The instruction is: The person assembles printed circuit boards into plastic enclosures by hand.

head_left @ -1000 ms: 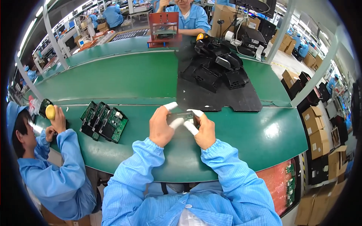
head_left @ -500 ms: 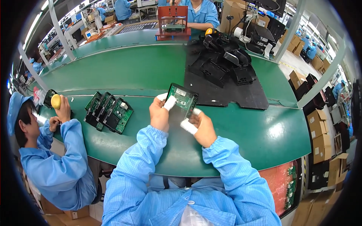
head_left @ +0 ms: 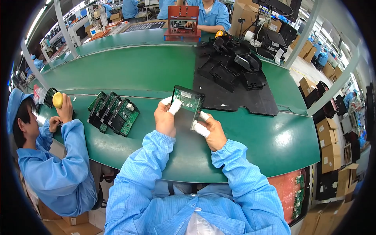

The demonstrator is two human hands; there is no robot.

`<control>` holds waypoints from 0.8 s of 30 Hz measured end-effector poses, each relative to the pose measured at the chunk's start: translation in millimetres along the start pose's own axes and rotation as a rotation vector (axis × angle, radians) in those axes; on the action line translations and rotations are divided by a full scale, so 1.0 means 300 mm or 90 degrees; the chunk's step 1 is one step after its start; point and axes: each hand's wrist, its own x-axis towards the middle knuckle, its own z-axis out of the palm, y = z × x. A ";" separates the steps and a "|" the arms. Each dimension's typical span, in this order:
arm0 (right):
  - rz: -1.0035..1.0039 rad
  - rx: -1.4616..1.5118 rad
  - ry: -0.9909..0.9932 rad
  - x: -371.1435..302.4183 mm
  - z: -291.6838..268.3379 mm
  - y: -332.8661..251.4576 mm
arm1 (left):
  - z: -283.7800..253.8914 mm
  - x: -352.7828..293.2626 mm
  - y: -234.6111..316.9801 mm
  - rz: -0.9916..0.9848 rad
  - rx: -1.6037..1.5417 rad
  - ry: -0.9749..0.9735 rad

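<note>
Above the green bench I hold a green circuit board in a black frame (head_left: 187,100), tilted, with its component side facing up. My left hand (head_left: 166,117) grips its left edge, with a white-covered thumb over the face of the board. My right hand (head_left: 212,130) closes on the lower right edge with white-covered fingertips. The fingers behind the frame are partly hidden. To the left, several similar framed circuit boards (head_left: 124,116) lean against each other in a row on the bench.
Black plastic housings (head_left: 235,62) are heaped on a black mat (head_left: 250,100) at the far right. A co-worker (head_left: 55,164) at the left holds a round yellow object (head_left: 57,100). Across the bench stands a red fixture (head_left: 183,23). Circuit boards lie in a reddish tray (head_left: 288,192) below right.
My right fingers have come up closer onto the framed board's lower right edge. The board is turned slightly more upright. Across the bench, the red fixture's inner part looks changed.
</note>
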 end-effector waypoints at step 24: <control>-0.419 -0.863 0.142 -0.176 -0.247 -0.112 | -0.301 -0.060 0.356 0.623 1.165 0.077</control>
